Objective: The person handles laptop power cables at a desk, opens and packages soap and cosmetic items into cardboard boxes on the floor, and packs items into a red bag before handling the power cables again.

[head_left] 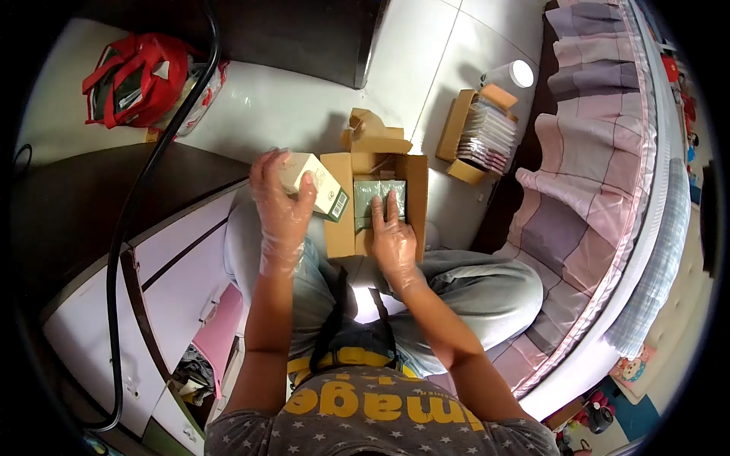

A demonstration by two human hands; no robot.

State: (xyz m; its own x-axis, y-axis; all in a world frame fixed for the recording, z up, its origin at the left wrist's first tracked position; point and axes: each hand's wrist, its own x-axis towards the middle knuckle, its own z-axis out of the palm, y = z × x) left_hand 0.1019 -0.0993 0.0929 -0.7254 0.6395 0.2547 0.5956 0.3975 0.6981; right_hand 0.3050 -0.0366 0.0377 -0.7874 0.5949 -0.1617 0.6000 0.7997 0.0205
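My left hand (283, 205), in a clear plastic glove, is closed around a small cream box (318, 182) with a green end and a barcode. That box is tilted beside the left flap of an open cardboard carton (340, 216). Inside the carton sit shiny green boxes (367, 191), packed side by side. My right hand (395, 242), also gloved, reaches over the carton's near edge with two fingers stretched out onto the green boxes. Its other fingers look bent, and nothing shows in its grip.
A second open carton (455, 129) holds a row of plastic-wrapped packets (488, 135). Close by lies a white cylinder (521, 74). A red bag (144, 80) rests at the upper left. A bed with a ruffled skirt (582, 182) borders the right; drawers (182, 254) stand left.
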